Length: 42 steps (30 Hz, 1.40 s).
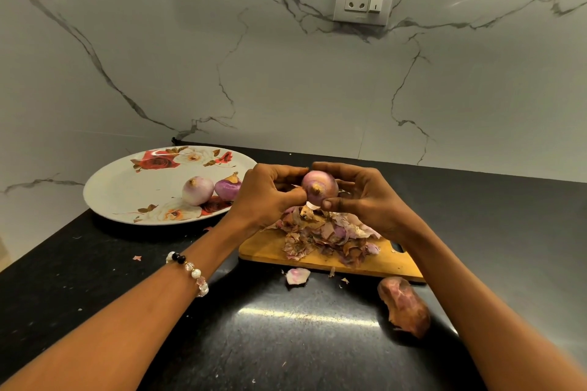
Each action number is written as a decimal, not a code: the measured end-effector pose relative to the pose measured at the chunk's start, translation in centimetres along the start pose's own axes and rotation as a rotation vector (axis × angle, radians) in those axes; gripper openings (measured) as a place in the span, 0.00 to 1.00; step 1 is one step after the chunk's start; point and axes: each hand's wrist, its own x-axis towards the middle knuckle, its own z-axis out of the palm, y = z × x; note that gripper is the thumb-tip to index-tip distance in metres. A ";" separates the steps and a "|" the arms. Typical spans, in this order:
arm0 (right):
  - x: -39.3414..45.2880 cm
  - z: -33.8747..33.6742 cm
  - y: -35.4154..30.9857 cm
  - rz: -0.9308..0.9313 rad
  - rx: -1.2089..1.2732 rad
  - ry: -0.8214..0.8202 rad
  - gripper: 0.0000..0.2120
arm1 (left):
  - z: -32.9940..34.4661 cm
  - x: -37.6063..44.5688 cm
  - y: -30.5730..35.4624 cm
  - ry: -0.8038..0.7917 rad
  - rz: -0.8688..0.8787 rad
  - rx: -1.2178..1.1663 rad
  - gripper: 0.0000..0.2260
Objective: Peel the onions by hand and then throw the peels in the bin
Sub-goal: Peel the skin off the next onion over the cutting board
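I hold one onion (pixel 319 186) above the cutting board (pixel 330 255) — my left hand (pixel 270 192) and right hand (pixel 365 197) both curl their grip around it, thumbs pinching near the root end. One heap of peels (pixel 327 236) lies on the board. Left of the board, one flowered plate (pixel 127 187) carries two peeled onions (pixel 197 190) side by side. In front of the board, two loose peel scraps (pixel 297 275) lie on the dark surface (pixel 286 336) — one pale, one large and brown.
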 end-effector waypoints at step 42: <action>-0.1 -0.2 0.1 0.015 0.022 0.011 0.28 | 0.2 0.2 0.0 -0.013 -0.081 -0.214 0.15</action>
